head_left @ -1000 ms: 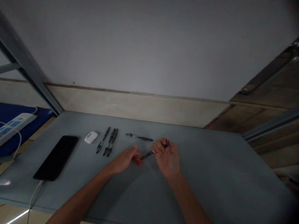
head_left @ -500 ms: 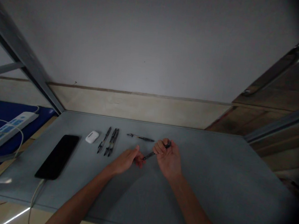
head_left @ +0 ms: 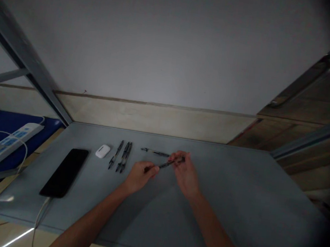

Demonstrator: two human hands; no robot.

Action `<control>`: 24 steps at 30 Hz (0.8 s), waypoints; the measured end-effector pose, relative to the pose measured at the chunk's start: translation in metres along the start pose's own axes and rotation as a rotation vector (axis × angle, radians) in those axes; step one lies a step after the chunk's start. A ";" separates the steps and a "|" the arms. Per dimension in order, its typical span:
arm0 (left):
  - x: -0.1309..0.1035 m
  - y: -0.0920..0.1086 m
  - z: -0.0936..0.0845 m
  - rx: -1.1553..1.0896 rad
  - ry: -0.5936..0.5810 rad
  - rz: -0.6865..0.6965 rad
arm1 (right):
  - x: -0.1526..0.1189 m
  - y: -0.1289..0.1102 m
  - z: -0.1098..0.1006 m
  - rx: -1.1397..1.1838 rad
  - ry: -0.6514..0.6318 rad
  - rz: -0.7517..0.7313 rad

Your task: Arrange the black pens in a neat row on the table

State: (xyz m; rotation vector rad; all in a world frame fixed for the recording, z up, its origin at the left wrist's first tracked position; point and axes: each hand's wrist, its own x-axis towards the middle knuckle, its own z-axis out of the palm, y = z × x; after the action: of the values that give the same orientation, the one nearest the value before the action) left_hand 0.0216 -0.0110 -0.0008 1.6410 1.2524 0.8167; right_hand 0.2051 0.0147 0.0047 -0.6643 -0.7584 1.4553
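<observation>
Black pen (head_left: 166, 164) — gripped by both hands (head_left: 142, 176) — above a grey table (head_left: 154, 224).

Grey table (head_left: 234, 193) bearing pens (head_left: 124, 157), phone (head_left: 64, 172), white case (head_left: 102, 151)

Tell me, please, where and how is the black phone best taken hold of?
Probably across both long edges, near the middle, coming from above: the phone lies flat, is long and narrow, and a cable runs from its near end.
</observation>
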 end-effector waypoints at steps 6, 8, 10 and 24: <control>0.007 -0.003 -0.014 -0.159 0.377 0.001 | 0.000 0.005 -0.013 -0.479 0.013 -0.060; 0.008 -0.003 -0.018 -0.225 0.500 -0.003 | -0.003 0.006 -0.010 -0.523 -0.065 -0.041; 0.008 -0.005 -0.021 -0.283 0.576 -0.014 | -0.007 0.009 -0.004 -0.601 -0.151 -0.021; 0.011 -0.003 -0.019 -0.438 0.377 -0.001 | -0.012 0.020 0.004 -1.014 -0.239 -0.058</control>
State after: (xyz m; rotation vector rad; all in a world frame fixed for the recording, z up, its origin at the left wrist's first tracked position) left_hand 0.0067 0.0048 0.0033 1.1659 1.2131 1.3393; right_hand 0.1900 0.0025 -0.0095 -1.2121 -1.7197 1.0348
